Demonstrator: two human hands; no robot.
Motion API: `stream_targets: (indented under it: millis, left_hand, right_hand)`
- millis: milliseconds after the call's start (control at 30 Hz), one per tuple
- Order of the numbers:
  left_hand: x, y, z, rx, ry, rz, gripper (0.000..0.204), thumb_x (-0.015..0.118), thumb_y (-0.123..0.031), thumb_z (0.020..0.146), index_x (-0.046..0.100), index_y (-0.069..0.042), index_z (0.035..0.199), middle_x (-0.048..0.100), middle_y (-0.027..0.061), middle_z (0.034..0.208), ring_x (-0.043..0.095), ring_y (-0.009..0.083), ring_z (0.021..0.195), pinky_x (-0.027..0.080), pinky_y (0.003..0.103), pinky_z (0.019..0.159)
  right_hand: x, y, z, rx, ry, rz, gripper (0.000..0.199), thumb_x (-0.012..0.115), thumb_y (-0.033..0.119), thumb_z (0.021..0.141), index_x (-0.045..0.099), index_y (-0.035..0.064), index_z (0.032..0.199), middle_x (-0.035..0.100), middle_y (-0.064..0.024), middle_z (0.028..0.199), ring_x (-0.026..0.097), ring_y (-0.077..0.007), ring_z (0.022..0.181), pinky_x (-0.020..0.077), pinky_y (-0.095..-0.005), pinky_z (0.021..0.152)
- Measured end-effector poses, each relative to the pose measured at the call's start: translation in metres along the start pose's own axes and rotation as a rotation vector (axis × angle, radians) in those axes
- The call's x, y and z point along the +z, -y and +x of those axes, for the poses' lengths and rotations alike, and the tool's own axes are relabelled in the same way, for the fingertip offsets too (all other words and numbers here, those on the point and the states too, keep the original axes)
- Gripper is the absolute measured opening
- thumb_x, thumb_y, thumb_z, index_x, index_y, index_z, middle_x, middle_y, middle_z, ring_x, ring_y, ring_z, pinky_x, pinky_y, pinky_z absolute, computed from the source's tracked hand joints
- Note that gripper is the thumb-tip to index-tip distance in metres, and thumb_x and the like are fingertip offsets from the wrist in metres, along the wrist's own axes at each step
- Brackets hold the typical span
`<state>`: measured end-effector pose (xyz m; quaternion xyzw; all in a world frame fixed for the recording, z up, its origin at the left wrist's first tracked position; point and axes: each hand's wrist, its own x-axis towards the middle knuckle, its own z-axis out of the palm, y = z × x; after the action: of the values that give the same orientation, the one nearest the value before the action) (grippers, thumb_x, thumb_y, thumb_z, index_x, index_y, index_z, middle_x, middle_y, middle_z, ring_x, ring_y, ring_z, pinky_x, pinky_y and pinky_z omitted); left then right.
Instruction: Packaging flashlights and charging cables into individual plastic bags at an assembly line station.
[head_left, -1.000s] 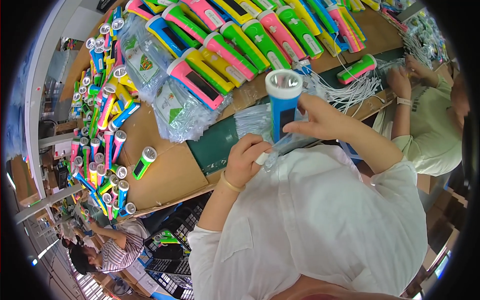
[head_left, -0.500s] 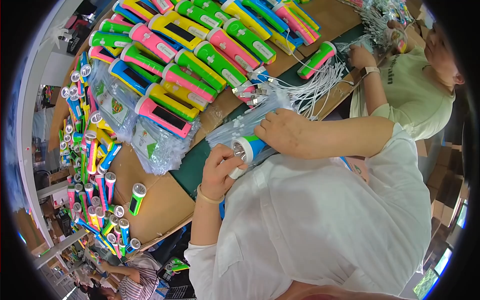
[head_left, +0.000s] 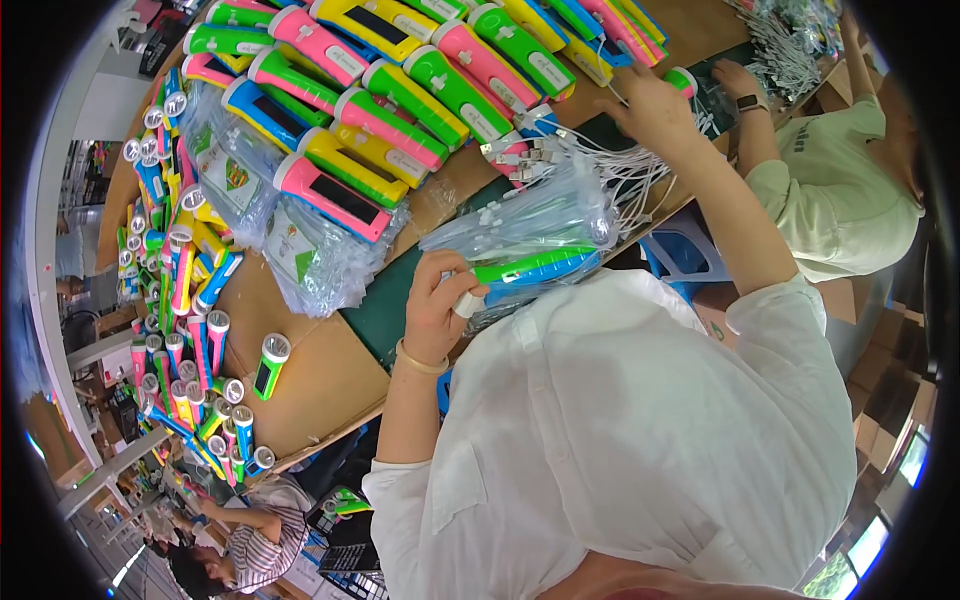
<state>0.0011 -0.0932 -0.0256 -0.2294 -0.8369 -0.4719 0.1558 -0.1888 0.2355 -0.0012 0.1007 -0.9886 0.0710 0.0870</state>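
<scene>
My left hand (head_left: 437, 300) is closed round the head end of a green and blue flashlight (head_left: 535, 268). The flashlight lies level in front of my shirt, against a stack of clear plastic bags (head_left: 540, 215). Its lamp is hidden by my fingers. My right hand (head_left: 655, 112) is stretched out to the far right, thumb and fingers apart, over a bundle of white charging cables (head_left: 635, 190). A loop of white cable passes close to its fingertips. Beyond it lie the stacked flashlights (head_left: 440, 90) in pink, green, yellow and blue.
Printed plastic bags (head_left: 310, 265) lie left of the stack. One green flashlight (head_left: 271, 365) rests alone on the cardboard (head_left: 320, 385), with many more heaped at the far left. A co-worker's hand (head_left: 738, 85) is at the right, near more cables (head_left: 780, 60).
My right hand has left the flashlight and swung away to the far right over the cables. The flashlight, still in my left hand, has turned from lamp-toward-view to lying sideways.
</scene>
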Motion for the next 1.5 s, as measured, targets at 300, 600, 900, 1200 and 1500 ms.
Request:
stream_targets:
  millis: [300,600,900,1200,1500]
  left_hand:
    - [0.001,0.003,-0.017,-0.128,-0.071,-0.001,0.018,0.078,-0.004,0.078,0.065,-0.003,0.090,0.065,0.0129,0.112,0.062,0.0348,0.104,0.051,0.040,0.090]
    - [0.004,0.002,-0.015,-0.132,-0.084,-0.028,0.020,0.077,-0.003,0.079,0.063,-0.004,0.094,0.065,0.0142,0.115,0.062,0.0356,0.105,0.051,0.040,0.091]
    - [0.004,0.011,-0.022,-0.193,-0.071,-0.101,0.018,0.077,-0.003,0.080,0.064,-0.004,0.094,0.065,0.0139,0.117,0.062,0.0343,0.106,0.050,0.040,0.091]
    - [-0.007,0.001,-0.030,-0.425,-0.230,-0.067,0.037,0.079,-0.007,0.080,0.063,-0.002,0.114,0.065,0.0136,0.119,0.064,0.0278,0.101,0.052,0.034,0.089]
    - [0.010,-0.009,-0.048,-0.359,-0.290,-0.133,0.014,0.070,-0.007,0.088,0.068,-0.001,0.101,0.069,0.0135,0.097,0.067,0.0316,0.090,0.054,0.037,0.079]
  right_hand:
    - [-0.058,-0.002,-0.014,0.082,0.063,0.920,0.026,0.056,0.022,0.105,0.067,0.0004,0.095,0.055,0.0001,0.067,0.048,-0.0045,0.059,0.0326,-0.0214,0.052]
    - [-0.071,0.068,-0.071,-0.145,0.526,1.837,0.022,0.054,0.013,0.101,0.056,0.0036,0.082,0.065,-0.0077,0.069,0.057,-0.0119,0.055,0.0464,-0.0258,0.050]
    - [-0.029,0.056,-0.095,-0.159,0.656,1.421,0.026,0.062,0.013,0.094,0.055,0.0032,0.070,0.063,-0.0041,0.067,0.057,-0.0110,0.058,0.0419,-0.0256,0.052]
    - [-0.061,0.087,-0.085,-0.492,0.553,0.769,0.017,0.067,0.009,0.081,0.056,0.0011,0.070,0.054,-0.0152,0.060,0.057,-0.0344,0.054,0.0436,-0.0408,0.050]
    - [-0.026,0.140,-0.077,-0.610,0.659,0.663,0.014,0.074,0.013,0.083,0.067,0.0011,0.079,0.059,-0.0166,0.089,0.062,-0.0400,0.079,0.0494,-0.0442,0.069]
